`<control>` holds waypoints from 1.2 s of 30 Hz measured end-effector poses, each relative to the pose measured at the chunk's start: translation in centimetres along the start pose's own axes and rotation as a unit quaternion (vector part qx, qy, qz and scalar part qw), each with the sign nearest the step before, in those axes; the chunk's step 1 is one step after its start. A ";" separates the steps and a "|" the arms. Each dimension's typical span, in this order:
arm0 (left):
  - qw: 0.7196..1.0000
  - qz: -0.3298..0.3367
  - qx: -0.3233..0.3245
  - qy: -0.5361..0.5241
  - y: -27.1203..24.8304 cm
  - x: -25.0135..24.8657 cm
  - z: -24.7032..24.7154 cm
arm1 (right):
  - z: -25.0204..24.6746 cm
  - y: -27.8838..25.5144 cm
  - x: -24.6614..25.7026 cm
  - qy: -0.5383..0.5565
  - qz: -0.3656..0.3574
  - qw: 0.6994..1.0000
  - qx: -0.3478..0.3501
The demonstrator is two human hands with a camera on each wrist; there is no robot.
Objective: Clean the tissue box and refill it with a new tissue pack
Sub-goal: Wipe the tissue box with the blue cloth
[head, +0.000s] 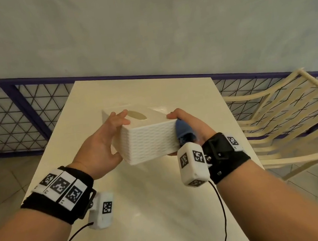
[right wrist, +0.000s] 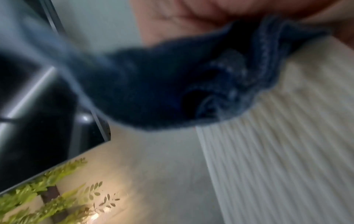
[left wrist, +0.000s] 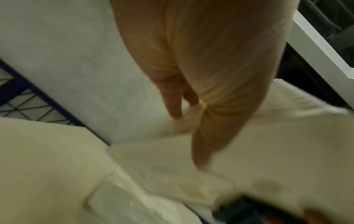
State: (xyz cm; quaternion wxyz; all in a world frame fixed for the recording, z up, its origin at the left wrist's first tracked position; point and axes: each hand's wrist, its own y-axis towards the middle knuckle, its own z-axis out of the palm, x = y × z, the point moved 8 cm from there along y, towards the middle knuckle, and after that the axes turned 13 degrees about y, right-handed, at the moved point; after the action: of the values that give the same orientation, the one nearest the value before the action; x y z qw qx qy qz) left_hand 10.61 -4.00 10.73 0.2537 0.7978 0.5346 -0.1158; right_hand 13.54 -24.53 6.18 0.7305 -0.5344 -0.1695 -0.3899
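Worktop [head: 152,215], cream and glossy, fills the middle of the head view, with a slatted chair [head: 291,120] off its right edge and a mesh railing [head: 4,120] behind. Above it, lifted clear of the surface and tilted, is the tissue box [head: 148,140], white with a woven-pattern wall and an oval slot in its smooth top; no tissue shows in the slot. The left hand [head: 98,148] has its grip clamped on the box's left end, fingers over the top edge beside the slot and thumb under the near lower corner. The right hand [head: 188,128] has its grip closed round the right end, and it pinches a blue cloth [head: 183,130] against that end wall; the right wrist view shows the cloth [right wrist: 172,84] bunched and hanging loose against the ribbed side. My reading is that cleaning is under way, with the end wall being wiped, and the refill not begun; no new tissue pack is visible in any view. Risks from here: the box is held only by its two ends in mid-air, so a hard wipe from the right could push it out of the left hand's hold and drop it on the worktop. The bunched cloth may also skip the grooves of the woven wall, leaving dust.
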 end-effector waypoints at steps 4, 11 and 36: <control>0.987 -0.010 0.089 0.136 -0.6 -2.0 0.2 | 1.2 0.2 -2.1 0.069 0.025 0.997 -0.004; 0.952 -0.049 -0.014 0.301 -0.3 -4.2 1.1 | 3.8 1.4 -3.6 0.053 -0.060 0.996 -0.026; 0.976 -0.198 -0.064 -0.066 -2.2 2.6 -1.7 | 2.3 2.3 5.6 -0.430 -0.312 0.837 -0.133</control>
State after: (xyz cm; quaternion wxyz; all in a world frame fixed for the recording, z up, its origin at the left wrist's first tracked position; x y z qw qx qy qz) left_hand 9.48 -0.33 10.33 0.3110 0.6488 0.6703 -0.1819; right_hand 19.19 -24.31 9.25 0.3453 -0.6591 -0.5707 -0.3472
